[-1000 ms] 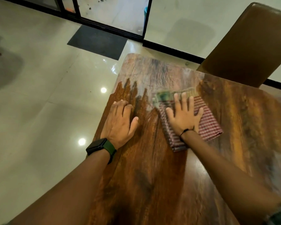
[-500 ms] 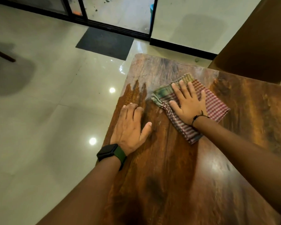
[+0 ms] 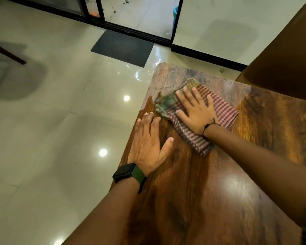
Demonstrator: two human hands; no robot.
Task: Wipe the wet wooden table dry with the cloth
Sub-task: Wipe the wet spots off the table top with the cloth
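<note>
Checked cloth lies near the table corner, right hand flat on it, left hand flat at the edge.

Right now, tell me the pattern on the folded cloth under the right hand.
Red-and-white check, with a green-striped border at the far edge of the folded cloth; head view.

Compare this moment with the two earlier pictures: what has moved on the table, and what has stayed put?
The right hand, pressed flat on the checked cloth, has slid it away from the person toward the table's far left corner. Nothing was picked up or let go. The left hand stays flat on the wood near the left edge, and the cloth stays folded.
</note>
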